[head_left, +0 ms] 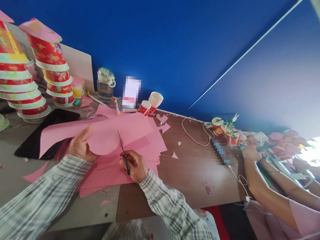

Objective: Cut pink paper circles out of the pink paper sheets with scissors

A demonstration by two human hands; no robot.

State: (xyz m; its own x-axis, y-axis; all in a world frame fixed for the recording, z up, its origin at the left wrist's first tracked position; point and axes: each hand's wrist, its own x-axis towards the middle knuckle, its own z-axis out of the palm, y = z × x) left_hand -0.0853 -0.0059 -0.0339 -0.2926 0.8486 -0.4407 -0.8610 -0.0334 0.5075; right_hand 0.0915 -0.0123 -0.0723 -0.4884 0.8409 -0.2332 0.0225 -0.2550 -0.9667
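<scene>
My left hand (81, 146) grips the lower edge of a large pink paper sheet (123, 126), its thumb on top and its other fingers underneath. The sheet's lower side has a rounded, cut outline. In my right hand (135, 165) is a pair of dark scissors (126, 161), my fingers closed round the handles. Their blades point up and to the left at the curved cut edge; whether they are parted I cannot tell. Below the held sheet lies a pile of more pink paper (103, 182).
Stacked red paper cups (60, 78) stand at left beside a black tablet-like slab (48, 132). A water jug (105, 85), a blurred bright screen (131, 92) and cups (156, 99) line the blue wall. At right, another person's hands (252, 154) work near a white cable (185, 131).
</scene>
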